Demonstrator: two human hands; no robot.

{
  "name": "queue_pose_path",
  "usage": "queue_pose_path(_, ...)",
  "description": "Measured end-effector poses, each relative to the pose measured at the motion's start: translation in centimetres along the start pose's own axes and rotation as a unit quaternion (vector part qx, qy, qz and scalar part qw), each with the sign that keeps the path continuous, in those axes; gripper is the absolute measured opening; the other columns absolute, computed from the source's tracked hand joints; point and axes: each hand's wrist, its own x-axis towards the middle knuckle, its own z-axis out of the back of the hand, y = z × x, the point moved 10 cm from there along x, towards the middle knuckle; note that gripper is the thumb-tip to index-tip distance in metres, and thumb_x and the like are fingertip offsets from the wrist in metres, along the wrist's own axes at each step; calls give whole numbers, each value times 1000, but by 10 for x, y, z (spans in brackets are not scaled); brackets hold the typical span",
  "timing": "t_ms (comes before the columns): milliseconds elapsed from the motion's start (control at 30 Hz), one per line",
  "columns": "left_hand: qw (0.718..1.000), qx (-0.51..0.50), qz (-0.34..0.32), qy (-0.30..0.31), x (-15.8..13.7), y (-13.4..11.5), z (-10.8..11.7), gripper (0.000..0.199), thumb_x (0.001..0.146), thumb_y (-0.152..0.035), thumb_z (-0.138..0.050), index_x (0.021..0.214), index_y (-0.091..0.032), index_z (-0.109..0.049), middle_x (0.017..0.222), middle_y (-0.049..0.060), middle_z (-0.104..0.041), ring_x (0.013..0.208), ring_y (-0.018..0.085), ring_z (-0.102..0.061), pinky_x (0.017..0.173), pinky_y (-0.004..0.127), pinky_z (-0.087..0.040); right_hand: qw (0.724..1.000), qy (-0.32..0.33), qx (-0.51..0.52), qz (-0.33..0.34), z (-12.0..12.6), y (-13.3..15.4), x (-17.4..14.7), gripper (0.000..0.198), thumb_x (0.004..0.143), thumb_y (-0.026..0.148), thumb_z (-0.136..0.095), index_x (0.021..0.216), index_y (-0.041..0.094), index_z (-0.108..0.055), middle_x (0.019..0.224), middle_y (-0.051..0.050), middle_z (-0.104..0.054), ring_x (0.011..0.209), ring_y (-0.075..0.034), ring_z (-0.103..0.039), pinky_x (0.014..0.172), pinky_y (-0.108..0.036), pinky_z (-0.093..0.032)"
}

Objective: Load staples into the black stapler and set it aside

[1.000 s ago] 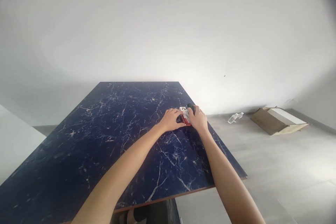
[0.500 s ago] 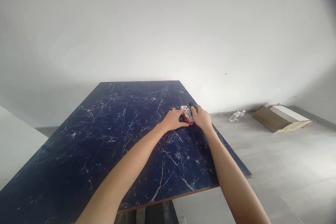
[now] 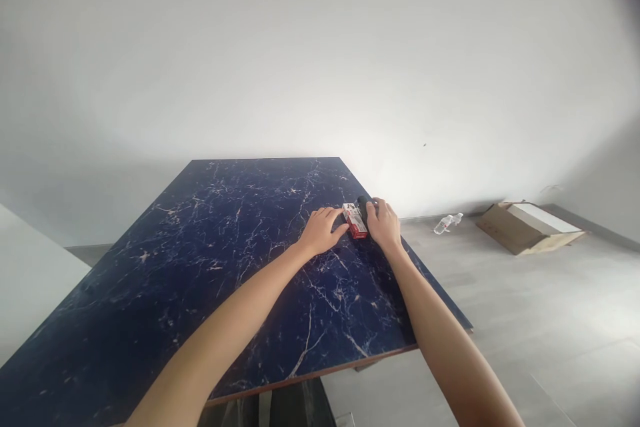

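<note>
A small red-and-white box point(image 3: 356, 223) lies on the dark blue marble-patterned table point(image 3: 225, 267), near its right edge. Left of the box is my left hand point(image 3: 321, 230), its thumb and fingers apart and their tips close to the box's side. Against the box's right side lies a black object point(image 3: 362, 202), its kind not clear because my hand covers most of it. Over that black object my right hand point(image 3: 384, 221) is curled, thumb on the box side and fingers on the far side.
The table's far edge meets a pale wall point(image 3: 250, 53). On the grey floor to the right lie clear plastic bottles point(image 3: 444, 224) and a cardboard box point(image 3: 515, 227) on its side. A white panel point(image 3: 35, 280) stands at the left.
My left hand has let go of the red-and-white box and drawn slightly left. My right hand stays at the black object. The view has shifted a little.
</note>
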Motion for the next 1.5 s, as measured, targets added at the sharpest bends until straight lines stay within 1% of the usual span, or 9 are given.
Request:
queue_pose_path(133,999,-7,-35,11,-52,4,49,37,104,-42,-47,134,-23,-58,130,8,-65,121,26,-58,105,46,-42,986,-131,28,97,31,33,-12,36,99,38,-45,120,16,-64,108,-14,-68,106,-29,-58,97,-45,-45)
queue_pose_path(200,999,8,-29,24,-86,15,77,34,104,-40,-49,132,-25,-60,128,8,-66,120,26,-59,105,46,-42,975,-136,52,166,31,64,-27,31,98,36,-49,116,17,-64,101,-12,-67,101,-28,-58,95,-45,-46)
queue_pose_path(367,997,35,48,42,-147,52,119,30,103,-37,-49,127,-27,-64,125,6,-68,118,26,-59,103,47,-44,914,63,138,377,-24,178,-96,25,97,26,-54,120,21,-63,107,-9,-69,102,-25,-62,92,-40,-51)
queue_pose_path(500,996,19,53,66,-149,57,114,29,96,-24,-56,122,-24,-68,119,8,-69,108,28,-63,94,45,-51,863,207,141,439,-76,244,-156,40,92,21,-56,132,23,-58,123,-8,-64,110,-24,-60,94,-39,-53)
queue_pose_path(533,996,8,51,73,-146,57,111,33,92,-18,-55,121,-24,-69,116,8,-70,105,28,-65,92,44,-52,864,224,132,430,-86,251,-162,46,90,19,-55,136,23,-55,128,-9,-61,111,-25,-60,91,-39,-54)
queue_pose_path(667,993,-28,58,98,-144,58,106,46,85,-7,-51,124,-25,-68,117,7,-69,107,26,-64,92,40,-53,867,283,142,385,-106,257,-167,55,88,17,-55,142,26,-51,137,-10,-54,110,-24,-61,91,-38,-54)
queue_pose_path(800,992,28,63,107,-153,64,107,37,94,-21,-54,128,-29,-65,132,5,-64,119,29,-57,105,48,-46,860,318,197,348,-102,244,-156,52,89,23,-63,140,28,-54,130,-7,-59,108,-21,-63,96,-36,-52)
queue_pose_path(1067,990,29,50,131,-159,59,107,39,104,-40,-46,142,-32,-55,143,4,-58,129,28,-51,110,49,-43,874,326,173,317,-101,229,-146,32,91,23,-62,123,25,-65,114,-5,-68,99,-20,-65,88,-34,-52)
queue_pose_path(1500,989,40,47,137,-164,62,106,42,104,-43,-45,143,-30,-55,144,4,-58,132,29,-50,113,52,-41,876,324,175,313,-98,227,-144,26,89,22,-64,114,26,-70,105,-3,-70,91,-19,-65,82,-32,-51)
